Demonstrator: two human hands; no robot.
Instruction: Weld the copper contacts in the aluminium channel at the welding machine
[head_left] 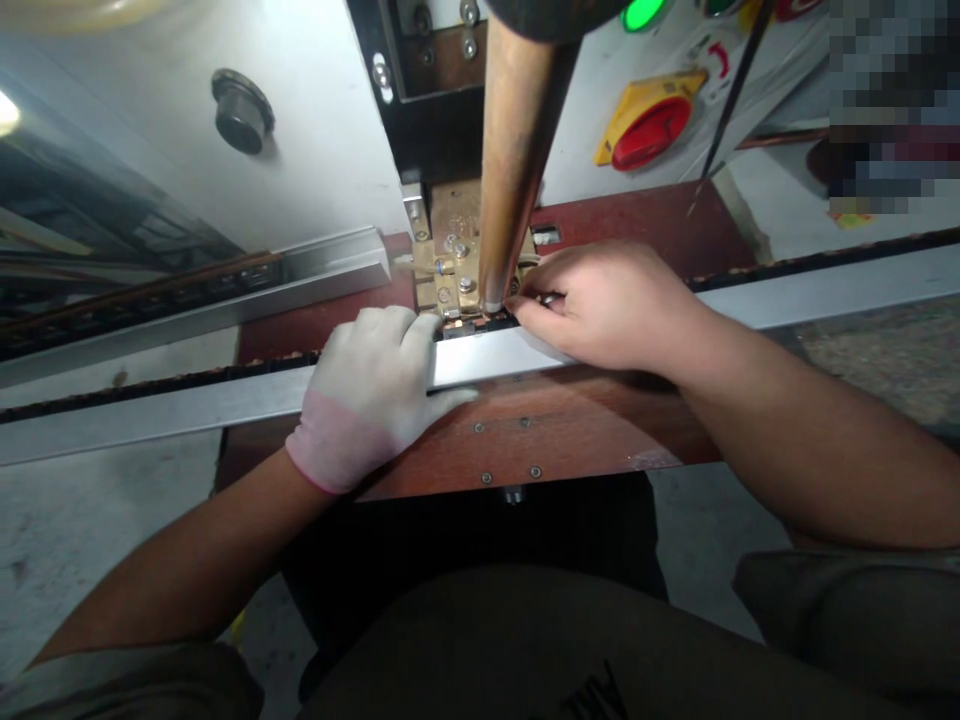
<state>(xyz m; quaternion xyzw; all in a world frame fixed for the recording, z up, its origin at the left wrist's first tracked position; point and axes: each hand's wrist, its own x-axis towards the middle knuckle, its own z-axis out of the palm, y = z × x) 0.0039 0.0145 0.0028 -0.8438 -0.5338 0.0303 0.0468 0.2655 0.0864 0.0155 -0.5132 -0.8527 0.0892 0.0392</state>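
From the head view, the long metal rail runs across mid-frame over the red-brown table, passing just in front of the coppery column. Steady work here calls, I'd judge, for a level rail and fingertips clear of the column's foot. The gloved left hand, left of centre, clasps the rail, fingers over it, thumb along the lower edge. The bare right hand, right of centre, is bent inward, fingertips drawn together; whether they pinch something I can't tell.
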